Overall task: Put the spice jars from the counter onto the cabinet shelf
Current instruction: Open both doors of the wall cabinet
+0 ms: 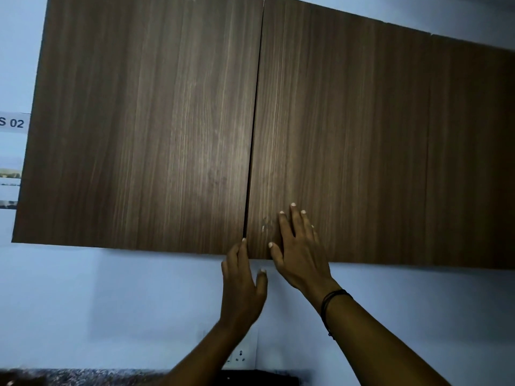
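A wall cabinet with dark wood-grain doors fills the upper view. Its left door (pixel 145 121) and right door (pixel 348 135) meet at a narrow vertical gap. My left hand (pixel 242 285) reaches up with straight fingers, its fingertips at the bottom of the gap where the two doors meet. My right hand (pixel 299 249) lies flat with spread fingers on the lower left corner of the right door. Neither hand holds anything. No spice jars are in view, and the shelf is hidden behind the doors.
A further cabinet door (pixel 473 151) continues to the right. Below the cabinet is a pale blue wall with a white power socket (pixel 241 356). A speckled counter edge (pixel 83 376) shows at the bottom left. A paper label (pixel 12 123) hangs at the far left.
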`<state>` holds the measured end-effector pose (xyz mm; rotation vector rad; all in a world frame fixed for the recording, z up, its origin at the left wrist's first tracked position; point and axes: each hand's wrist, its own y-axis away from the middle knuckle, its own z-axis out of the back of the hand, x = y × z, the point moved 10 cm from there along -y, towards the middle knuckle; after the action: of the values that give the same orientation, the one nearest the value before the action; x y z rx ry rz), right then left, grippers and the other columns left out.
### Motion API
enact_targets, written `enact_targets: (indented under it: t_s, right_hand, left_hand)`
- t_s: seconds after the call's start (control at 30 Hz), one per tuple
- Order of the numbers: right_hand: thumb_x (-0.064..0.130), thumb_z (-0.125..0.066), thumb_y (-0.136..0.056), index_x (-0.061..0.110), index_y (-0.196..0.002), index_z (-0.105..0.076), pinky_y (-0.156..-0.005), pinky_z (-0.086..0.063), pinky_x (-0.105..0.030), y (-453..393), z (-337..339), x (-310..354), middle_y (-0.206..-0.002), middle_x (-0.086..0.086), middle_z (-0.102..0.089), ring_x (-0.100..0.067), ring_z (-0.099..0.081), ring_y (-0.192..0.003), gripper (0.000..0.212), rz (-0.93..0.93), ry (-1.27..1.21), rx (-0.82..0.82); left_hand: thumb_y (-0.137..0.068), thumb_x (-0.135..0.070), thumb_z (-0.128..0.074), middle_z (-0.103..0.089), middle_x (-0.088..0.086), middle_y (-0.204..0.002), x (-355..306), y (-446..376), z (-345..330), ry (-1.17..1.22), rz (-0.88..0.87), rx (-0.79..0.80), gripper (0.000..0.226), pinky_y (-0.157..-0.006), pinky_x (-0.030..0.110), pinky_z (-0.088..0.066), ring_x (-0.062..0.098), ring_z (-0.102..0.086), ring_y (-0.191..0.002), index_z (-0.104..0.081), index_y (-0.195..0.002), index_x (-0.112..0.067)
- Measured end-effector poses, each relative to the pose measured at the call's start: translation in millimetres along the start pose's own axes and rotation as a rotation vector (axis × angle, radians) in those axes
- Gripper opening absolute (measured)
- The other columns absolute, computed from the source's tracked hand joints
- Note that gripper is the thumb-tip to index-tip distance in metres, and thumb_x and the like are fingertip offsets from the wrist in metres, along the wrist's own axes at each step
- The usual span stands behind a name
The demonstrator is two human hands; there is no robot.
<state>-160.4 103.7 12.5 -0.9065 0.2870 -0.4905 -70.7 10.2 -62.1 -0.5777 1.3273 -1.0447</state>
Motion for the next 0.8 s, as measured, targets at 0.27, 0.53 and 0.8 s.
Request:
enact_targets:
  t_s: [0.27,0.53,0.8]
  right_hand:
    - [0.046,-0.042,-0.098,0.018,-0.158,-0.012,-0.121,-0.009,-0.046,5.9,-8.6,6.2,-0.166,-0.011,0.005,-0.032,0.0,-0.153,0.072,0.027,-0.009,0.02]
    - [0.042,-0.045,-0.096,0.018,-0.158,-0.013,-0.12,-0.021,-0.052,8.9,-3.8,20.9,-0.166,-0.01,-0.001,-0.033,-0.005,-0.152,0.073,0.048,-0.023,0.038]
    - [0.039,-0.045,-0.098,0.015,-0.157,-0.018,-0.117,-0.026,-0.052,10.6,8.5,33.0,-0.166,-0.012,-0.004,-0.036,-0.009,-0.152,0.069,0.045,-0.026,0.042]
  left_hand:
    - [-0.094,-0.015,-0.063,-0.034,0.012,-0.153,3.2,-1.3,-6.2,0.099,0.079,-0.03,0.068,-0.105,0.022,-0.028,0.025,-0.037,-0.137,-0.029,-0.152,-0.008]
    - [-0.095,-0.015,-0.061,-0.045,0.012,-0.139,-1.8,-9.5,7.6,0.155,0.058,-0.076,0.054,-0.099,0.032,-0.046,0.022,-0.05,-0.121,-0.041,-0.144,-0.004]
    - [-0.097,-0.022,-0.059,-0.05,0.007,-0.13,-3.7,-13.2,16.1,0.185,0.105,-0.082,0.037,-0.085,0.023,-0.042,0.016,-0.055,-0.108,-0.052,-0.131,-0.01]
